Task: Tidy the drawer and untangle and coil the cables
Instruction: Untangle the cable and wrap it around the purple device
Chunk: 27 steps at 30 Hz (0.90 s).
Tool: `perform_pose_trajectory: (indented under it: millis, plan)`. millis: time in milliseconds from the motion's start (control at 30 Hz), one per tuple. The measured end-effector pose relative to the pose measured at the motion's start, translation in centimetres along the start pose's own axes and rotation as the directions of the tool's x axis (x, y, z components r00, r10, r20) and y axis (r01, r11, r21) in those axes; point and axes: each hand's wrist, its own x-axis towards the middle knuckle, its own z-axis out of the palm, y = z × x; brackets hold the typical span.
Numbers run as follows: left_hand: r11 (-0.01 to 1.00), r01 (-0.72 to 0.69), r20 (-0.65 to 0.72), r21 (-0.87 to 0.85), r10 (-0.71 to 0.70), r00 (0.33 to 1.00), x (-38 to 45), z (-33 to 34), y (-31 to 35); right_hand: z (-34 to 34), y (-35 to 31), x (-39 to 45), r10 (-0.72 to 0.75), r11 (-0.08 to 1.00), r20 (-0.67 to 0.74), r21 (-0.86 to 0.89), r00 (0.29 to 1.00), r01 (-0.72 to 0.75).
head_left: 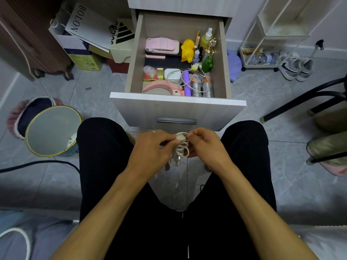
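I've got the white cable (181, 147) between my knees: left hand (150, 147) pinches the bundle by its plug end to anchor it, right hand (204, 143) is closed on the loops, probably to feed turns. Beyond, the drawer (178, 99) stands open with another loose cable (185, 79) draped over the charger (172, 75), still uncoiled.

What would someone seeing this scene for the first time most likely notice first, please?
Probably the two hands, left hand and right hand, meeting between the knees around a bundled white cable. Just beyond them stands the open drawer, crowded with small things, the yellow duck toy brightest near its back.
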Motion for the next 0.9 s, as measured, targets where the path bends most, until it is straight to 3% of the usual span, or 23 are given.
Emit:
perform_pose_trajectory:
  millis: [133, 200, 267, 367, 433, 500, 533, 567, 633, 700, 733, 900]
  plan:
    - [0.989, -0.140, 0.065, 0.052, 0.136, 0.989, -0.1, 0.2, -0.8, -0.4, 0.4, -0.2, -0.186, 0.955, 0.005, -0.235, 0.983, 0.182]
    - [0.978, -0.187, 0.090, 0.093, 0.179, 0.980, 0.0, 0.0, -1.2, -0.7, 0.4, -0.2, -0.224, 0.948, 0.035, -0.226, 0.974, 0.226]
    - [0.954, -0.271, 0.077, 0.129, 0.263, 0.962, 0.2, 0.0, -1.4, -0.6, 0.3, -0.1, -0.167, 0.980, 0.014, -0.107, 0.986, 0.168]
    - [0.906, -0.369, 0.014, 0.208, 0.374, 0.927, 0.4, 0.4, -1.6, -0.1, -0.1, 0.2, 0.027, 0.977, 0.012, 0.209, 1.000, -0.029]
    - [0.939, -0.294, -0.077, 0.177, 0.311, 0.947, 0.3, 0.8, -1.3, -0.1, 0.0, 0.4, 0.101, 0.941, 0.038, 0.322, 0.994, -0.108]
    - [0.995, 0.002, -0.202, -0.104, -0.023, 0.979, 0.2, 0.8, -0.4, -0.3, 0.4, 0.5, 0.100, 0.918, 0.038, 0.383, 0.994, -0.107]
    - [0.941, 0.178, -0.188, -0.289, -0.238, 0.953, 0.3, 0.9, -0.1, -0.3, 0.6, 0.4, 0.079, 0.915, 0.026, 0.394, 0.997, -0.083]
    - [0.823, 0.328, -0.112, -0.463, -0.422, 0.900, 0.6, 1.0, 0.2, -0.4, 0.7, 0.5, 0.054, 0.918, 0.015, 0.393, 0.998, -0.055]
    - [0.526, 0.487, 0.075, -0.697, -0.622, 0.779, 0.9, 1.0, 0.2, -0.3, 1.0, 0.4, 0.014, 0.925, 0.008, 0.379, 1.000, -0.016]
    - [0.299, 0.526, 0.208, -0.796, -0.681, 0.702, 1.2, 0.8, 0.2, -0.5, 1.1, 0.4, -0.001, 0.938, -0.009, 0.348, 1.000, 0.004]
    - [0.234, 0.533, 0.249, -0.813, -0.688, 0.681, 1.4, 0.7, 0.3, -0.7, 1.1, 0.5, -0.003, 0.949, -0.020, 0.314, 1.000, 0.010]
    - [0.100, 0.518, 0.328, -0.849, -0.670, 0.666, 1.7, 0.1, 0.7, -1.2, 1.6, 0.7, -0.004, 0.977, -0.003, 0.212, 1.000, 0.005]
